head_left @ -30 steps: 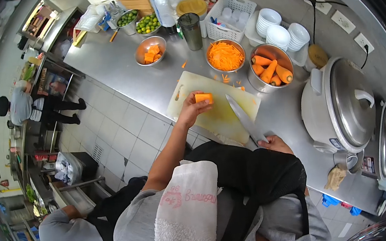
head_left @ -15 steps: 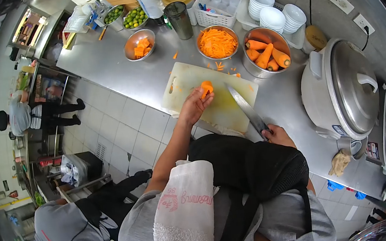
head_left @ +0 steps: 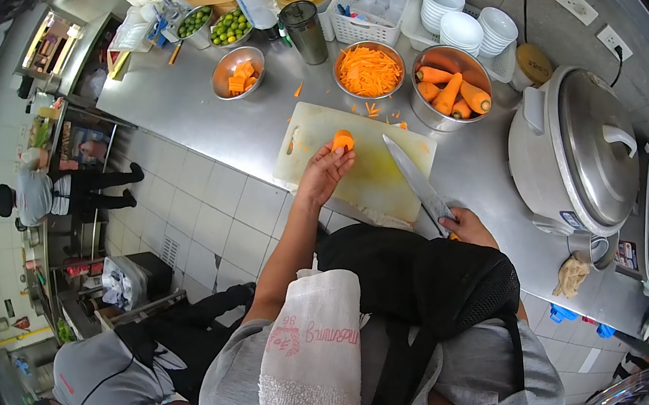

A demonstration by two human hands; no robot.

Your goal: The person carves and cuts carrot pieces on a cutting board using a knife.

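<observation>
Right now, the left hand (head_left: 322, 174) pinches a carrot piece (head_left: 342, 140) between thumb and fingers above the board (head_left: 370, 176), which lies by the counter's (head_left: 155, 102) near edge. The right hand (head_left: 467, 229) grips the knife (head_left: 416, 178) by its handle, the blade slanting across the board's right side.

Beyond the board's far edge, a steel bowl (head_left: 340, 84) is heaped with shredded carrot (head_left: 369, 70). Just right of it, a deeper pot (head_left: 445, 119) holds whole carrots (head_left: 448, 94); to the left, another bowl (head_left: 218, 75) holds thick carrot chunks (head_left: 242, 76). Two steel containers of limes (head_left: 229, 28) sit farther left. Along the far edge, a white basket (head_left: 351, 32) holds small clear cups (head_left: 372, 1), and a white tray (head_left: 412, 29) carries stacked white bowls (head_left: 445, 0). A tumbler (head_left: 307, 37) stands between the chunks and the shreds. Toward the counter's right end, the big cooker (head_left: 541, 166) has its lid on; its contents are hidden.

Compared with a second ago, the carrot piece is turned: its long side showed then, its rounded end shows now. The knife is still in the right hand, and the shreds, chunks and whole carrots look unchanged.
</observation>
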